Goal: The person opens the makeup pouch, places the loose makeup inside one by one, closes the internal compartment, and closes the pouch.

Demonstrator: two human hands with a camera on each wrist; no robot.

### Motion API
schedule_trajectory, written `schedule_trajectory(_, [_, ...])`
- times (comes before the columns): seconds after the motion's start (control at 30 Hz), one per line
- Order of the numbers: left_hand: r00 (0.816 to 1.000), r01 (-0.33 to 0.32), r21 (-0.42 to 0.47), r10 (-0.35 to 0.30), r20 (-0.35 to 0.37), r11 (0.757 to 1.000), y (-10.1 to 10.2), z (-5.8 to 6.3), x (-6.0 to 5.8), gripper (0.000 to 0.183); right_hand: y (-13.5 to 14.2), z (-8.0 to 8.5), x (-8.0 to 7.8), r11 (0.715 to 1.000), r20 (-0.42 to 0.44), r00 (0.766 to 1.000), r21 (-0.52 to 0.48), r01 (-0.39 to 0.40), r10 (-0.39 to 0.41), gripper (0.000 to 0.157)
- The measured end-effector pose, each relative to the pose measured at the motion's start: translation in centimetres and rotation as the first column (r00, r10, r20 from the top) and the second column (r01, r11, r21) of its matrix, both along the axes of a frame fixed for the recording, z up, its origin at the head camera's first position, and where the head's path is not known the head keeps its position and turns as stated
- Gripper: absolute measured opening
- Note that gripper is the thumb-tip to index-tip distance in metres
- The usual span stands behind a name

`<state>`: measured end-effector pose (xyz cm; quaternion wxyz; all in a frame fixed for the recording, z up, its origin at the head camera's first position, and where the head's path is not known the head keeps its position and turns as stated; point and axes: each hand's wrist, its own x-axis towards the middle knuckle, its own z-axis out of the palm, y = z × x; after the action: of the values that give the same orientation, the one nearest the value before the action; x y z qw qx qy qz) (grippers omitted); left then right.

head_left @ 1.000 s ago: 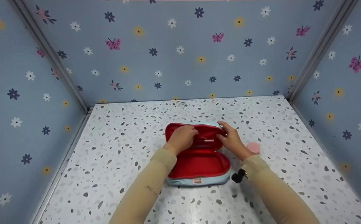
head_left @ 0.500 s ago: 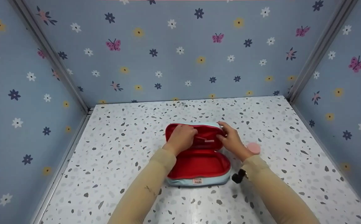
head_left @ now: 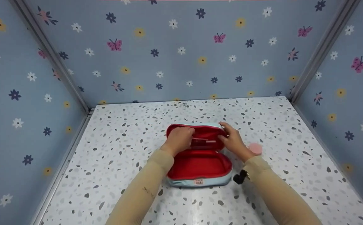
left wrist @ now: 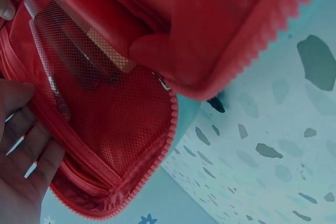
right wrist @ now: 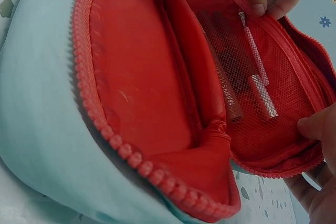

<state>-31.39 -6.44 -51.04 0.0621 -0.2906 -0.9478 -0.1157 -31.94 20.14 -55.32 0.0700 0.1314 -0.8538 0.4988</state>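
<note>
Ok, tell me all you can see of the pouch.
The pouch is pale blue, fabric-looking, with a red lining, chunky zipper teeth and a small front label. It sits open on the table, lid raised at the back, slim items behind red mesh. The right hand holds the lid's edge; the left hand pinches the mesh's border.

Our left hand [head_left: 178,139] farther left along the mesh pocket [left wrist: 126,114] of the zippered pouch [right wrist: 47,93], our left sleeve [head_left: 145,186] shifted likewise, more pink stick [right wrist: 254,51] uncovered.
</note>
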Motion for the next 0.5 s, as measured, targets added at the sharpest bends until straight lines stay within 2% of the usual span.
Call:
schedule_trajectory(0.13, [0.998,-0.014,0.029,0.012,0.062,1.000,-0.2,0.2,0.1,0.007,0.1,0.0,-0.1,1.000,-0.009,1.000,0.009,0.001,-0.001,0.053])
schedule_trajectory(0.23, [0.997,-0.003,0.080,-0.003,0.074,0.997,-0.6,0.2,0.2,0.008,0.1,0.0,0.0,1.000,-0.009,1.000,0.012,-0.001,0.002,0.053])
schedule_trajectory(0.3, [0.998,0.018,0.112,-0.024,0.053,0.994,-1.0,0.2,0.4,0.008,0.1,0.1,0.1,1.000,0.005,1.000,0.011,-0.004,0.004,0.053])
schedule_trajectory(0.5, [0.993,0.102,0.167,-0.090,-0.074,0.981,-2.4,0.0,0.6,0.010,0.2,0.3,0.3,1.000,0.049,0.999,0.023,0.003,-0.004,0.054])
